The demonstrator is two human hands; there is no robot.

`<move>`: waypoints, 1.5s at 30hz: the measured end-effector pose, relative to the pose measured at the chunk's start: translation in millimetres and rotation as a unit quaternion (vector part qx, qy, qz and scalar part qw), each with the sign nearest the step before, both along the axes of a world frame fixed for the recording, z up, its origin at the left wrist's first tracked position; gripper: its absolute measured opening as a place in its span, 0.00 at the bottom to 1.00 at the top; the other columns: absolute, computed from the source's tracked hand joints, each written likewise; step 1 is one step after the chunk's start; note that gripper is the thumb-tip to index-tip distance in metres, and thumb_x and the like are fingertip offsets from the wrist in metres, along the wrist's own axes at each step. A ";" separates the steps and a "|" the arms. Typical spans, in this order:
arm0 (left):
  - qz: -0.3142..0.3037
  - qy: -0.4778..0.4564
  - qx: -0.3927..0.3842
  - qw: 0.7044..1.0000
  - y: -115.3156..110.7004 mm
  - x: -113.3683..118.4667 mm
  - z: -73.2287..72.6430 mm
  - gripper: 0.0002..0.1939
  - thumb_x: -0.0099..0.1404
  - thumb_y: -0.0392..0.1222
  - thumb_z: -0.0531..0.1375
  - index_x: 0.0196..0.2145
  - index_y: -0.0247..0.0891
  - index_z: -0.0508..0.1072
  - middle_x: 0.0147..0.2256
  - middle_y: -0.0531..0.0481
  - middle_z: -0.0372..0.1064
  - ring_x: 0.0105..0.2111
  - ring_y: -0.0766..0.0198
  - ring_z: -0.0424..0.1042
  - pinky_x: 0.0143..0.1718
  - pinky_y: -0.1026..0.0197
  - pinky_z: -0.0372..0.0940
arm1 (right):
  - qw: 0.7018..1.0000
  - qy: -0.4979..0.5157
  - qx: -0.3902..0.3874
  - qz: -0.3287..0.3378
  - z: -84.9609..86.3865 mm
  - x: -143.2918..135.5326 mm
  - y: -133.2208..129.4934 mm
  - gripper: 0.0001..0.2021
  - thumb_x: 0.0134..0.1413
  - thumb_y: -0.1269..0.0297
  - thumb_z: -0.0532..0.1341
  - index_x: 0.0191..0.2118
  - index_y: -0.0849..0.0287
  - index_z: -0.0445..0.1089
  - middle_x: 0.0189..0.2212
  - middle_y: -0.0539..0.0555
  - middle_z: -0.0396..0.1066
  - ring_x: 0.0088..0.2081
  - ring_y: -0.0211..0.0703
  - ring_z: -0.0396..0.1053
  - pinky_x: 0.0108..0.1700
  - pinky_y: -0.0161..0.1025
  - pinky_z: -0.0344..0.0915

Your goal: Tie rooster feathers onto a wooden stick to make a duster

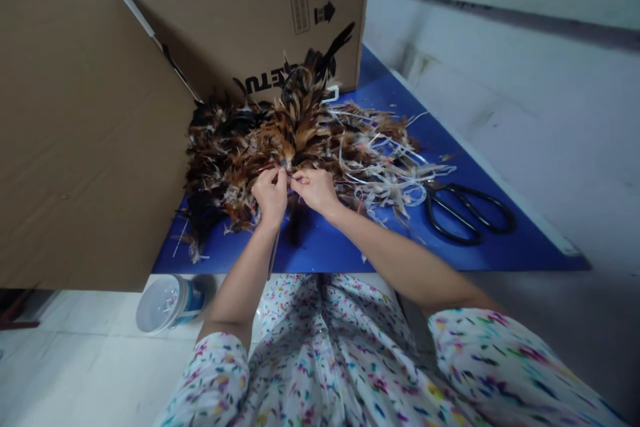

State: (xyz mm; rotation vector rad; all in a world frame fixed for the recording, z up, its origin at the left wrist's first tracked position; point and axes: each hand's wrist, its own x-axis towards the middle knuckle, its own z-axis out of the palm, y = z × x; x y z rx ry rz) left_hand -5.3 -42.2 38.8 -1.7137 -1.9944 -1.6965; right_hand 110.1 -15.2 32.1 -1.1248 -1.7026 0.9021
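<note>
Head camera: left hand [271, 192] and right hand [315, 188], fingertips pinched together at the feather bunch's [299, 130] base over the blue tabletop [320, 252], apparently mid-binding, the next move likely demanding a steady grip.

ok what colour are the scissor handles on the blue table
The scissor handles are black, showing best in the head view.

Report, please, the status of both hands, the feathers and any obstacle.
Left hand, right hand close together, pinching at lower end of feather bundle. Feather pile around it. Scissors apart, on the right; nothing visibly blocking.
</note>
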 end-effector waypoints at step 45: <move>-0.205 -0.052 -0.179 0.961 0.3 -15.0 -30.3 0.05 0.60 0.37 0.62 0.27 0.38 0.71 0.25 0.56 0.67 0.27 0.66 0.63 0.34 0.65 0.56 | 0.960 -0.183 -0.157 0.145 -5.5 18.8 20.7 0.15 0.47 0.76 0.61 0.15 0.59 0.62 0.13 0.43 0.53 0.20 0.32 0.51 0.27 0.36 0.48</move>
